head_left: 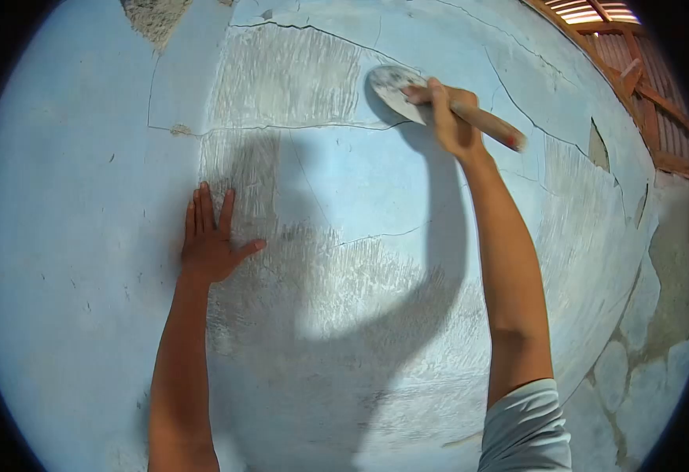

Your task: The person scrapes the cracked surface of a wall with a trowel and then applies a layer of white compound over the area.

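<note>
One wooden-handled tool, in right hand, blade leftward (rounded)

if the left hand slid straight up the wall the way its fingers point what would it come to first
Past the scraped strip it partly overlaps, the left hand would probably meet the sideways crack in the wall first. How close it is to the wall is unclear.

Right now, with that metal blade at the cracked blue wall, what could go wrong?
The blade is close to a long crack, so its edge might catch and lift loose pieces. The coating is missing at a rough patch, so more might come away. The right hand is bare, so a slip could scrape its knuckles.
</note>
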{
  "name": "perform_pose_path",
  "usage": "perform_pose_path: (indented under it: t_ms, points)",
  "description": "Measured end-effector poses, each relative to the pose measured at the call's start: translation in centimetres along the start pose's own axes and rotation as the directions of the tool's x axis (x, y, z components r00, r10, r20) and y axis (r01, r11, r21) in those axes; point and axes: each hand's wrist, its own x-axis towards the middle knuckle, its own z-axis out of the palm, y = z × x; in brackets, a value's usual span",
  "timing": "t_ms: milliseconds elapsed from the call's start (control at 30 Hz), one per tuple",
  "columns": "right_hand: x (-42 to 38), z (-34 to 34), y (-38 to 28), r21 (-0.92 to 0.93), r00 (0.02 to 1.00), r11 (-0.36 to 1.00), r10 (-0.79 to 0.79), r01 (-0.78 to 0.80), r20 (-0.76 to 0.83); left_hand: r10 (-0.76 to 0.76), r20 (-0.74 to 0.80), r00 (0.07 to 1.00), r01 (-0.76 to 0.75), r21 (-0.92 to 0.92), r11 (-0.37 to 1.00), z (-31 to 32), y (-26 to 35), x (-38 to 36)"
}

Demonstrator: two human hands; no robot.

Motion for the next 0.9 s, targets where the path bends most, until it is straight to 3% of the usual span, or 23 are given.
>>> perform_pose_path:
  t_ms: [100,167,267,367,500,667,900]
  points:
    - [-3.8,-3.4,-0.2,0.036,0.990,0.990,0.139,-0.139,-0.002,0.002,0.013,1.000,-0.002,-0.011,1.000,-0.3,-0.2,0.1]
    - [-5.0,-3.0,1.1,0.148,0.990,0.984,0.115,-0.102,-0.081,0.003,0.026,1.000,-0.002,-0.022,1.000,-0.7,0.1,-0.2]
    - [-3.3,-1.0,0.3,0.073,0.990,0.997,0.046,-0.037,-0.130,-0.001,0.028,1.000,0.002,-0.027,1.000,-0.9,0.4,-0.1]
    - [-3.8,-1.1,-1.1,0.082,0.983,0.987,0.145,-0.136,-0.109,-0.007,0.014,1.000,0.007,-0.027,1.000,-0.7,0.6,-0.1]
    - [-8.6,-2.2,0.0,0.155,0.976,0.984,0.118,-0.090,-0.181,0.015,-0.004,1.000,-0.015,-0.044,0.999,-0.8,0.1,-0.2]
    - [-5.3,-1.1,-0.7,0.151,0.942,0.963,0.253,-0.223,-0.221,-0.001,0.009,1.000,0.001,-0.013,1.000,-1.0,0.7,-0.1]
    - [-9.4,-1.1,-0.6,0.091,0.919,0.974,0.227,-0.209,-0.323,-0.003,-0.019,1.000,0.003,-0.017,1.000,-0.6,0.5,-0.1]
